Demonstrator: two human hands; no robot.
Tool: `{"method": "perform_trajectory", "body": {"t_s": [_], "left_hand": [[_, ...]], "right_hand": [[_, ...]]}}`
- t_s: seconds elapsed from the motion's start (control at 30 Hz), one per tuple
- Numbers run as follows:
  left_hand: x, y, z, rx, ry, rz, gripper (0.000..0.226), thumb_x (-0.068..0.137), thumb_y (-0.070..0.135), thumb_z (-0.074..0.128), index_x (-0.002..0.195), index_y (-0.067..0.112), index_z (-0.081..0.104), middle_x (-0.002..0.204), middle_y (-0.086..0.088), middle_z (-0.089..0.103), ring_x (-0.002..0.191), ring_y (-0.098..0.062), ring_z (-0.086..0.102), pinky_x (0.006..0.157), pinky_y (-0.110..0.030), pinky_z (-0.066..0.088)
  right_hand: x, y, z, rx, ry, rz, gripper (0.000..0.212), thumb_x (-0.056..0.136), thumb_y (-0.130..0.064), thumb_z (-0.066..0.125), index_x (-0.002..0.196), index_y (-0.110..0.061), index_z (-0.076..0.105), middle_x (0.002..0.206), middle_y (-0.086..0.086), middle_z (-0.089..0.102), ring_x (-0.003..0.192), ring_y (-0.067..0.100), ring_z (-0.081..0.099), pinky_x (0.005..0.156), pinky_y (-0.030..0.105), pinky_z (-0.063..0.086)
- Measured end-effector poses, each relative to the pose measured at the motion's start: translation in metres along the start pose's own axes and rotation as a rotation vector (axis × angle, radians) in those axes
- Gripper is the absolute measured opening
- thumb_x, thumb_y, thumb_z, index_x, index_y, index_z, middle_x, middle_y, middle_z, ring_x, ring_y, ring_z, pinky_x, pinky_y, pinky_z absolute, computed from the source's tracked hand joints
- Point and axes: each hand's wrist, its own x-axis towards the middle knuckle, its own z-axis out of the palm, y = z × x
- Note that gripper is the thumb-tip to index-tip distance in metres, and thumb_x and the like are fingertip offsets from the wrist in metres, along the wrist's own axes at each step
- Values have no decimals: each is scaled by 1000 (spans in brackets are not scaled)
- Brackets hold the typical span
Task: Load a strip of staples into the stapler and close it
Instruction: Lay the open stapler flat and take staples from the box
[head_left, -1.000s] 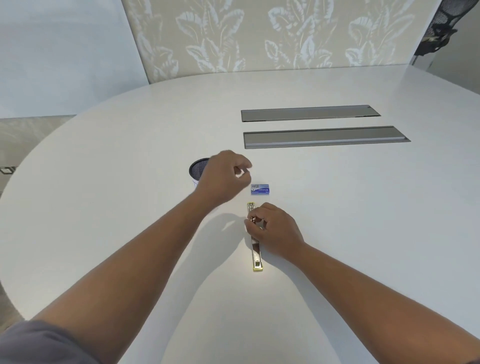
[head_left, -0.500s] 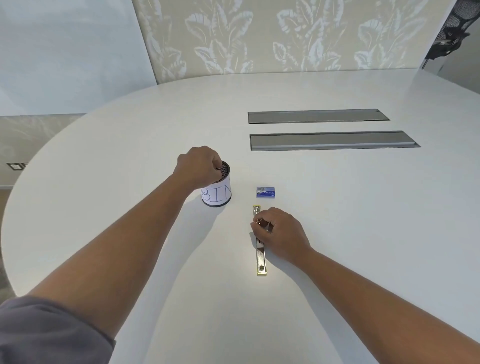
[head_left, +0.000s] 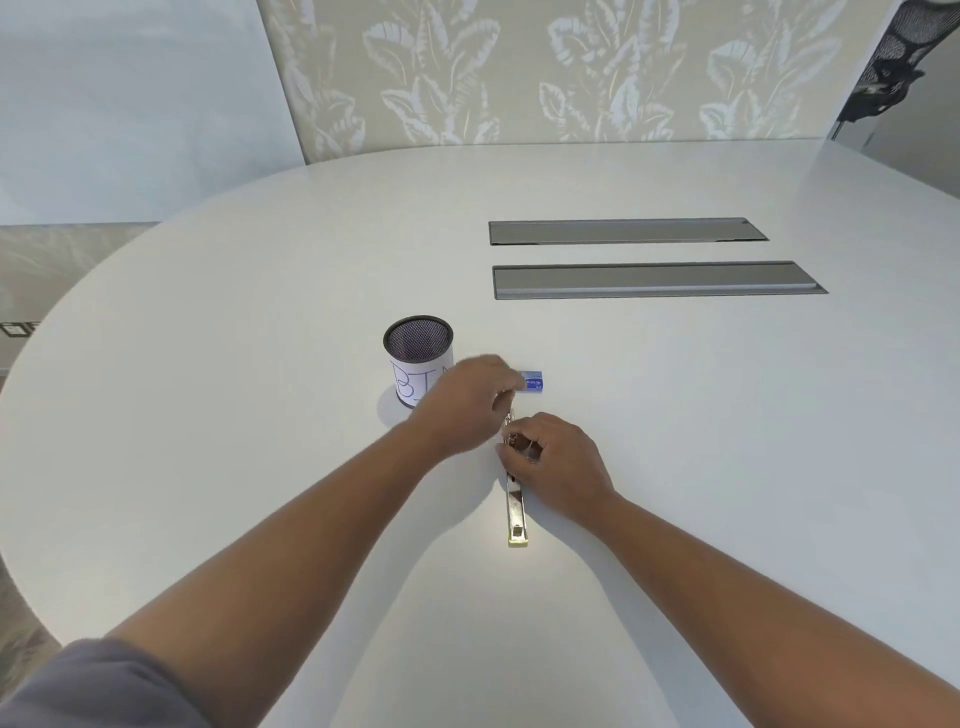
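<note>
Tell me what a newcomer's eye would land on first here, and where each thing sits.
First, the two hands meeting mid-table: the right hand grips the opened stapler, which lies flat pointing away from the person, while the blurred left hand reaches toward the small blue staple box just beyond it. Left of the box stands a mesh cup lettered BIN; farther back, two grey panels are set into the white table.

An office meeting room: large white conference table (head_left: 260, 312) with recessed cable hatches (head_left: 657, 280).

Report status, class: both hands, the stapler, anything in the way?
Left hand blurred, reaching toward the blue staple box, grip unclear. Right hand grips the stapler, lying opened flat. Mesh bin stands left, clear of it.
</note>
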Motion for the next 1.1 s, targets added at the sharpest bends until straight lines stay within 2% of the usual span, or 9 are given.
{"method": "perform_trajectory", "body": {"t_s": [0.13,0.33,0.47,0.6,0.77,0.83,1.0,1.1], "left_hand": [[-15,-12,23,-63,-90,-172,27,94,3,58,115,9,74,113,-9,72,102,-27,67,92,-39,53],[-21,-17,33,-114,-43,-166,32,90,-4,56,114,5,75,114,-11,75,107,-28,69,95,-38,52],[-25,-21,41,-134,14,-146,31,89,-4,56,111,5,76,111,-9,77,104,-26,70,91,-33,54],[-31,-24,50,-95,76,-118,30,88,-1,59,110,7,78,114,-6,77,106,-25,69,92,-25,47],[-31,-26,52,-88,78,-118,31,88,1,59,112,11,77,117,-2,75,109,-22,66,94,-30,51],[-33,-25,53,-83,64,-130,33,88,3,58,115,13,75,119,0,74,109,-21,64,93,-28,49],[-36,-25,52,-78,-17,-204,51,88,9,53,137,20,60,129,2,67,117,-19,53,95,-23,36],[-37,-26,52,-97,-8,-184,51,87,5,53,135,20,62,126,2,69,117,-21,55,96,-22,37]], "right_hand": [[-3,-1,-1,10,14,-8,17,83,-43,65,95,-32,69,79,-9,64,73,8,59,69,31,51],[-3,-4,-3,40,35,7,15,84,-40,71,96,-31,71,84,-8,68,77,11,64,74,36,54],[-6,-5,-5,48,53,-10,12,83,-37,76,93,-30,74,87,-10,69,78,9,64,75,32,53],[-11,-3,-6,40,45,-78,8,83,-29,79,89,-24,75,90,-15,67,84,3,63,76,24,50],[-12,-3,-7,54,35,-85,9,84,-29,78,90,-23,75,91,-17,66,85,3,62,78,22,49],[-12,-3,-7,57,27,-79,10,83,-30,77,91,-24,74,92,-16,66,86,4,62,77,22,49],[-11,-2,-6,84,18,-76,9,81,-28,76,88,-24,72,89,-13,65,84,5,62,75,23,49],[-12,-2,-6,86,16,-104,8,79,-26,77,85,-25,72,85,-16,63,82,5,61,74,24,50]]}}
